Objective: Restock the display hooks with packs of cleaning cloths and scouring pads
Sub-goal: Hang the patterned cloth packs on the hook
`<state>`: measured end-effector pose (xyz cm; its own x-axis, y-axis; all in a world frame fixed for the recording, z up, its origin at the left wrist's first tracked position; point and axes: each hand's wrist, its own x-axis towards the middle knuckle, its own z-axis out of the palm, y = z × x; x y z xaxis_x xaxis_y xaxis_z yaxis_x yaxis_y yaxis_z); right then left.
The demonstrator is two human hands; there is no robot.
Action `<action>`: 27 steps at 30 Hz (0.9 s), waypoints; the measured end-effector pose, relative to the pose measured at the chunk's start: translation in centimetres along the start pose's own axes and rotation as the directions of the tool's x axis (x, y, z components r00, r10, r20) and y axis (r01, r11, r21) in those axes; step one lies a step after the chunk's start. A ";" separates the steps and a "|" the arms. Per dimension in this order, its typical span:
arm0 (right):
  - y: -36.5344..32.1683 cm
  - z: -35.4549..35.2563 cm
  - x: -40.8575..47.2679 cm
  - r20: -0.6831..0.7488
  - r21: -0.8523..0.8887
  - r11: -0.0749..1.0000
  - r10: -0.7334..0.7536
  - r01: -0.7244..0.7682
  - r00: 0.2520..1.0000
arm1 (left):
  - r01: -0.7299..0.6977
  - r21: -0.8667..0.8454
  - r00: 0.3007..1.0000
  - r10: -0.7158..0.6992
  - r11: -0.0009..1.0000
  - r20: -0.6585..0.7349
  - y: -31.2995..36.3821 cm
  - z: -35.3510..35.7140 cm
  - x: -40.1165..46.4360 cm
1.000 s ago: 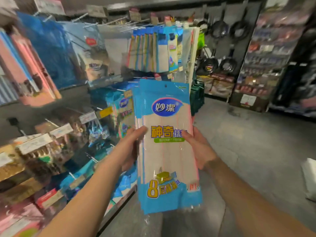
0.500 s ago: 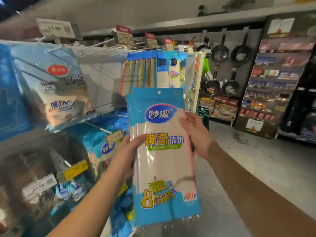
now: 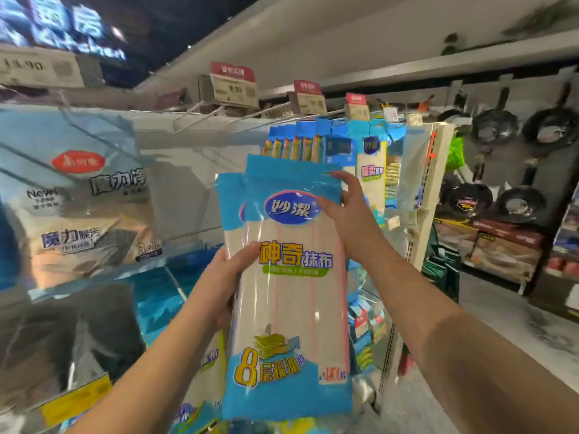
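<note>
A worker lifts a stack of cleaning-cloth packs (image 3: 291, 296) toward the wire display hooks (image 3: 200, 115) in a shop aisle, the blue-and-white packs held upright at chest height just below the hooks. The left hand (image 3: 225, 277) grips the stack at its left edge near mid-height, thumb pressed across the front film and the other fingers hidden behind. The right hand (image 3: 347, 211) holds the top right corner of the front pack, thumb lying over the printed logo and fingers curled round the edge, one fingertip (image 3: 336, 175) showing above the header.

The job at this point appears to be separating one pack and threading its hang hole onto an empty hook. Done well, that likely means peeling the front pack clear with the right hand while the left steadies the rest, squaring the header to the hook's tip, and sliding it straight back so the film does not tear. The hole itself is too small to make out. The slippery film could let the stack fan apart; one pack behind already sits offset to the left.

Further cloth packs (image 3: 300, 145) hang in a row behind, under price tags (image 3: 235, 89); frying pans (image 3: 495, 123) line the far wall.
</note>
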<state>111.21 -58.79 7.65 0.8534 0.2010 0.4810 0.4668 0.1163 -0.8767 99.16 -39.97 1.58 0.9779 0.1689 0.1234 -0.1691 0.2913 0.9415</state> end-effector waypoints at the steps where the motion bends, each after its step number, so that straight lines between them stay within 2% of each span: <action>1: 0.6 -0.6 1.6 0.035 0.043 0.999 -0.004 0.002 0.999 | -0.023 0.012 1.000 0.023 1.000 -0.013 -0.1 0.6 1.1; 4: 1.4 -2.1 6.4 0.137 0.109 0.993 0.025 -0.040 0.990 | -0.063 0.041 0.994 0.066 0.997 -0.087 -0.4 2.8 4.3; 7: 1.6 -3.5 10.7 0.208 0.055 0.996 0.062 -0.075 0.976 | -0.081 0.038 0.983 0.086 0.996 -0.163 -0.5 4.6 7.4; 13: 2.4 -5.1 16.2 0.342 0.106 0.986 0.082 -0.125 0.936 | -0.075 0.070 0.952 0.093 0.995 -0.292 -1.4 7.0 11.2; 15: 2.3 -5.1 17.6 0.405 0.127 0.984 0.066 -0.127 0.912 | -0.069 0.112 0.922 0.106 0.991 -0.373 -1.5 6.6 12.0; 18: 1.6 -5.0 19.6 0.417 0.105 0.992 0.015 -0.064 0.909 | -0.082 0.164 0.862 0.152 0.983 -0.484 -1.1 5.4 12.6; 24: 0.5 -4.8 23.2 0.498 0.111 0.994 -0.036 -0.023 0.866 | -0.123 0.354 0.796 0.305 0.927 -0.523 0.1 3.1 13.0; 27: 0.6 -4.7 24.5 0.509 0.140 0.990 -0.085 0.016 0.857 | -0.123 0.394 0.741 0.348 0.911 -0.574 0.2 2.3 13.2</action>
<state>133.46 -58.42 18.88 0.5728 0.6573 0.4896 0.4431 0.2543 -0.8597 112.29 -39.79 4.13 0.5956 0.7667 0.2396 -0.2260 -0.1263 0.9659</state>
